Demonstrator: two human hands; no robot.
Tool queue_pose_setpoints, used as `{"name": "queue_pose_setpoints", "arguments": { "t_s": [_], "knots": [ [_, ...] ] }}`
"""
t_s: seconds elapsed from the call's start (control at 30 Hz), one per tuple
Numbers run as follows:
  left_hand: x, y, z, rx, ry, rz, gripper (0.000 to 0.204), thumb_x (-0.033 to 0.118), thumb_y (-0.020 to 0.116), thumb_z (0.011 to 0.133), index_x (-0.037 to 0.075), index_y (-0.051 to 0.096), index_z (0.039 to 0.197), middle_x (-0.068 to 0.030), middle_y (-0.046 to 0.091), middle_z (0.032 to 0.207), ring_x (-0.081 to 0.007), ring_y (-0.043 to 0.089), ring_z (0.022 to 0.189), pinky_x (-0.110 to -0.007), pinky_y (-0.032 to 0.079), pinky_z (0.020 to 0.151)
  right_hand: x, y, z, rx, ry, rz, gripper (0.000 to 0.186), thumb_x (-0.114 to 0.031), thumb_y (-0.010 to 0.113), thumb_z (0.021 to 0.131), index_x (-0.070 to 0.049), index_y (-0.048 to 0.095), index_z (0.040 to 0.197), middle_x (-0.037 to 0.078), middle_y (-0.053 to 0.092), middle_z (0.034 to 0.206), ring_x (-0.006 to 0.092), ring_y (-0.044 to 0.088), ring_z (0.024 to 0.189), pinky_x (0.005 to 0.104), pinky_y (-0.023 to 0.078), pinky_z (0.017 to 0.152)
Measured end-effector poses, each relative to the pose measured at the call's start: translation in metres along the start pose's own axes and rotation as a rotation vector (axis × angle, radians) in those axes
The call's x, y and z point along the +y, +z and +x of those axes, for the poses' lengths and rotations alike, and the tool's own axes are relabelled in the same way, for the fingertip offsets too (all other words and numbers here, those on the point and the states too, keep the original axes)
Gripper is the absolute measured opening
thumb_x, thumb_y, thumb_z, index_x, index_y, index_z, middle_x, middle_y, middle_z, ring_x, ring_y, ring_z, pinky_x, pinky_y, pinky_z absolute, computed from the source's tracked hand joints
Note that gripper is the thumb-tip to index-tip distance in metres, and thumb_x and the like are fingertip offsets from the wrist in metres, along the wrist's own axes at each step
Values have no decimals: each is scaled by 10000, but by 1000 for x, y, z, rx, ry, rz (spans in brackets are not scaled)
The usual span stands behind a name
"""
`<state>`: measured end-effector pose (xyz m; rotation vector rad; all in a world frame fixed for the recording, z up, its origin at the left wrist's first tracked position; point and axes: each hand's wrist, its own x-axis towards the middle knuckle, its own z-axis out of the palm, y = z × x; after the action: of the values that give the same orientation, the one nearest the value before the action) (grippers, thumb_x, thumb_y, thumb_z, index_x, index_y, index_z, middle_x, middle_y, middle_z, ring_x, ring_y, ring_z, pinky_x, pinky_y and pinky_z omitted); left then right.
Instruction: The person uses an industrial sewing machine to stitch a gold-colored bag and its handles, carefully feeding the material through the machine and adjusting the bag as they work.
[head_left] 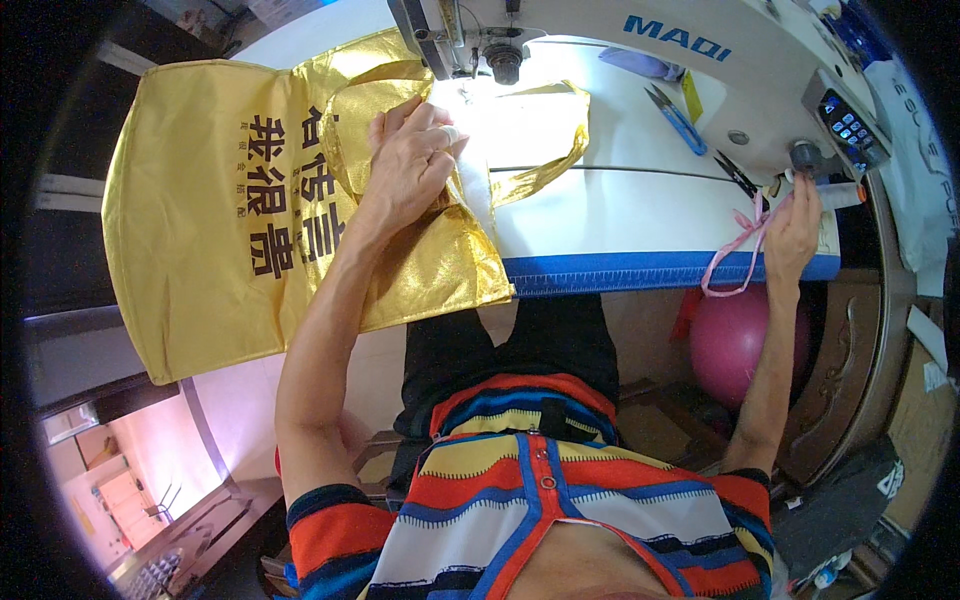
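A shiny gold bag (pixel 210 200) with dark printing lies flat at the left, its right end under the sewing machine (pixel 640 45). My left hand (pixel 415 165) is closed on the bag beside the lit needle area, a ring on one finger; its fingertips are partly hidden. One gold bag strap (pixel 545 180) loops out to the right across the white table. At the machine's right end, my right hand (pixel 792 230) reaches up with its fingers stretched out, their tips at a dark round knob (pixel 805 155). A pink ribbon (pixel 735 250) hangs beside that hand.
Blue-handled scissors (pixel 680 120) and small black snips (pixel 737 175) lie on the white table (pixel 620 215). A blue strip (pixel 650 272) runs along its front edge. The machine's control panel (pixel 850 130) is at the right. Below stands a pink ball (pixel 745 345).
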<state>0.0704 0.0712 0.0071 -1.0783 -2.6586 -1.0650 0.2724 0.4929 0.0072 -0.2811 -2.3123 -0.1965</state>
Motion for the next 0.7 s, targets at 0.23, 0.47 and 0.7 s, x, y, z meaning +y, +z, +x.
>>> {"name": "queue_pose_setpoints", "arguments": {
  "t_s": [0.23,0.47,0.7],
  "knots": [
    [-1,-1,1,-2,34,118,316,136,448,780,34,711,921,-103,598,1072,-251,466,1129,-446,229,1021,-1,-1,1,-26,46,43,374,0,470,870,18,527,1239,218,522,1252,371,497,1173,411,395,991],
    [1,-2,5,-80,34,176,280,128,472,841,57,713,964,-54,614,1088,-241,458,1154,-466,248,1023,2,0,0,-31,33,1,378,-18,470,874,16,520,1247,224,517,1253,380,497,1168,413,394,992],
    [-2,4,5,-51,29,246,276,154,464,878,53,717,925,-68,617,1084,-234,456,1155,-467,243,1028,0,-7,6,19,16,-5,385,-49,501,862,-17,534,1244,218,513,1262,380,488,1171,439,376,989]
  ]
}}
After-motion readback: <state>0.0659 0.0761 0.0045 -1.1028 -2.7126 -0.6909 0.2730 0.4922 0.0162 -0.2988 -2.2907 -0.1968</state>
